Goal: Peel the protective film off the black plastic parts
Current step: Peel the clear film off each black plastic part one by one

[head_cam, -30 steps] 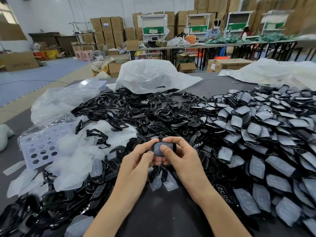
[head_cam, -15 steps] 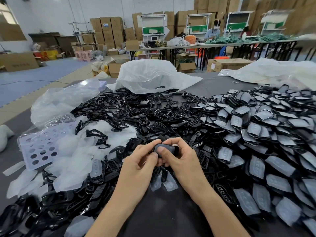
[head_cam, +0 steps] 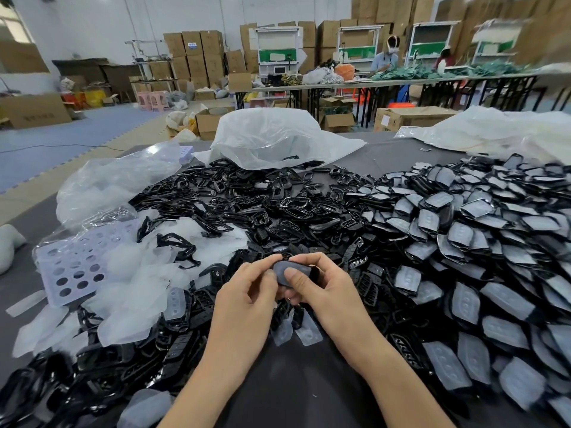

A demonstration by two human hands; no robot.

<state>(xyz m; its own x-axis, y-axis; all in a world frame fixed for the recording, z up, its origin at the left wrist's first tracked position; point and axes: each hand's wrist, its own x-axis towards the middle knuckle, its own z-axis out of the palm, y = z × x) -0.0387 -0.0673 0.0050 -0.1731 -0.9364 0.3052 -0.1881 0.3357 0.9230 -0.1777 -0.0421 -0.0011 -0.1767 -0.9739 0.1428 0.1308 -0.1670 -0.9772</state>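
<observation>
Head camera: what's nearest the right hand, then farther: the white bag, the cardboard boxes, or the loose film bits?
1. Loose film bits, just under the right hand.
2. White bag, table's back.
3. Cardboard boxes, far wall.

Cardboard boxes stand behind a white plastic bag.

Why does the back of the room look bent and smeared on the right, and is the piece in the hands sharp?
Head view: the wide-angle lens bends the long back table; the stacked cardboard boxes top right are smeared; the centre is crisp, where left hand and right hand pinch the film-covered black plastic part; lighting soft, no hard shadows.
</observation>
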